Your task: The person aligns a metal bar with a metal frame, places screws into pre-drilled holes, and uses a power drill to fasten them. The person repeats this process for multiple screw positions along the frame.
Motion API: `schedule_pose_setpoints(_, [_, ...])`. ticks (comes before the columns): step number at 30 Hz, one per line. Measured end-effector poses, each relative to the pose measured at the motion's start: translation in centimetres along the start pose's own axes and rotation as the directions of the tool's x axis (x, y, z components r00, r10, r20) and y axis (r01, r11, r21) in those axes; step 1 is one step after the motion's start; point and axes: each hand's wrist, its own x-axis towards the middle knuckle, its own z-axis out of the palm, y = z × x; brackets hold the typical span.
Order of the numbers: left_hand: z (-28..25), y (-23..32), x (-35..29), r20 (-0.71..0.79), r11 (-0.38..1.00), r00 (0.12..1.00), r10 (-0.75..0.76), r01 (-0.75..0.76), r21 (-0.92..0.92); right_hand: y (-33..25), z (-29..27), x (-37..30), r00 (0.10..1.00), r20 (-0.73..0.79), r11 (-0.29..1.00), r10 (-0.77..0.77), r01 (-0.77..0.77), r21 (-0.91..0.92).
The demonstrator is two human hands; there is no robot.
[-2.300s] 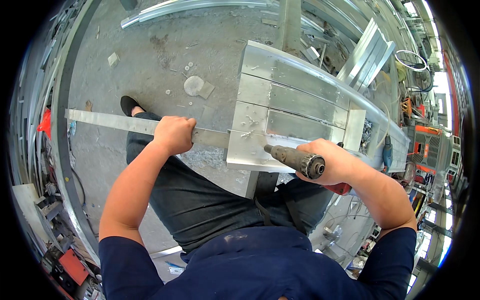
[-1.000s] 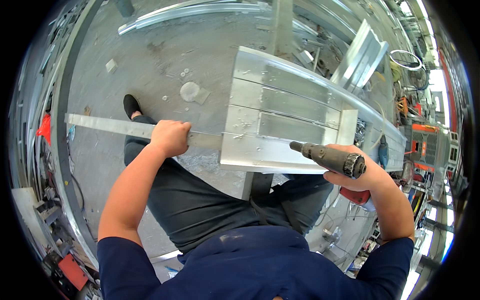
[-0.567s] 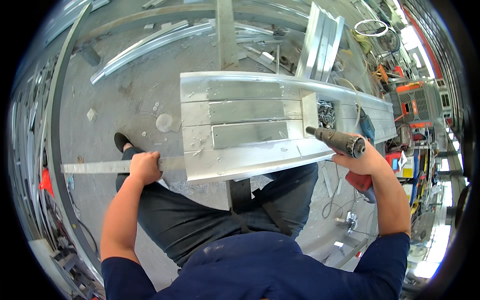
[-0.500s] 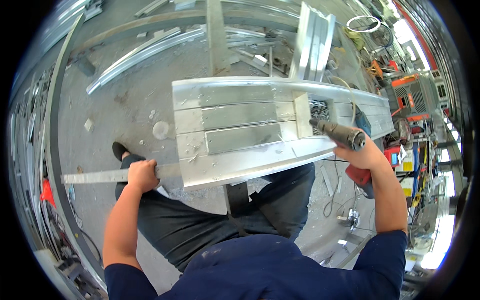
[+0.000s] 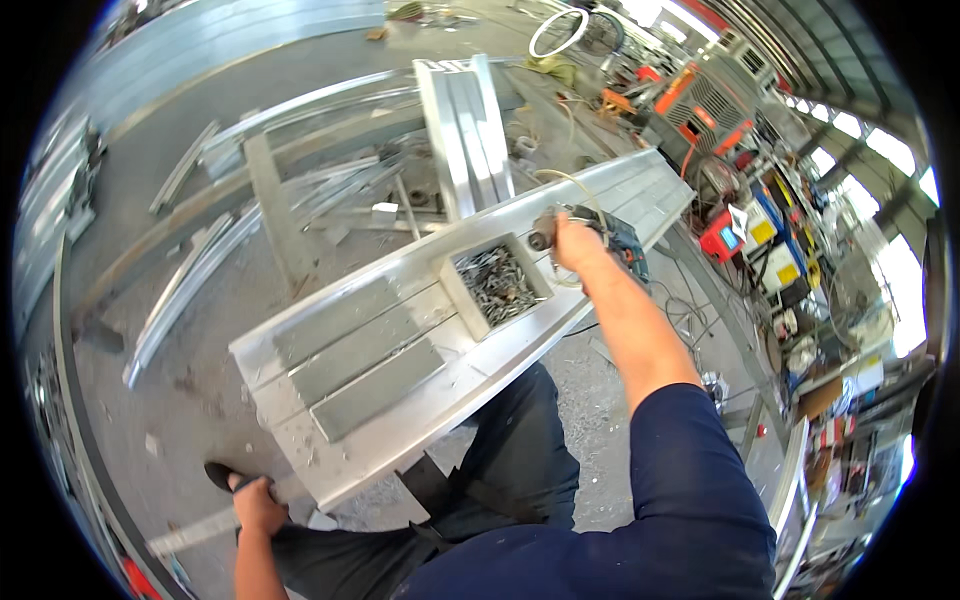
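My left hand [image 5: 260, 508] is closed around a flat metal bar [image 5: 195, 532] beside the near left end of the bench. On the far side, my right hand [image 5: 578, 245] grips a pistol-shaped rivet gun [image 5: 543, 231]; its grey cylindrical head shows, while its lower body is hidden behind my hand and arm. A blue-green power drill [image 5: 628, 246] lies just right of that hand. Next to the rivet gun stands an open box [image 5: 462, 298] full of small silvery rivet-like pieces [image 5: 495, 284]. Flat grey plates [image 5: 378, 388] lie on the long aluminium bench top [image 5: 470, 385].
Aluminium profiles [image 5: 465, 135] lean at the bench's far edge. More lengths [image 5: 190, 290] and offcuts lie across the floor at left. An orange and grey machine [image 5: 705, 105] stands at far right, with cables [image 5: 690, 305] on the floor below. Metal shavings litter the bench's left end.
The view has turned toward the right. My right hand has carried the rivet gun from above the near edge to beside the drill, past the box. My left hand keeps hold of the bar.
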Motion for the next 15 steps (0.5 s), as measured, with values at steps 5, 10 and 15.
schedule_pose_setpoints(5, [-1.9,0.1,-0.7,0.015,0.999,1.0,-0.026,0.025,0.039,-2.2,2.2,0.1,0.997,0.028,0.995,-0.071,0.069,0.071])
schedule_pose_setpoints(10, [-1.4,-0.7,0.0,0.179,0.996,0.981,-0.068,0.058,0.06,-2.9,3.2,1.5,0.978,0.203,0.985,0.043,-0.075,0.154])
schedule_pose_setpoints(15, [-0.8,-1.0,0.3,0.182,0.995,0.982,-0.056,0.04,0.09,-1.7,3.6,2.5,0.968,0.245,0.972,0.051,-0.104,0.209])
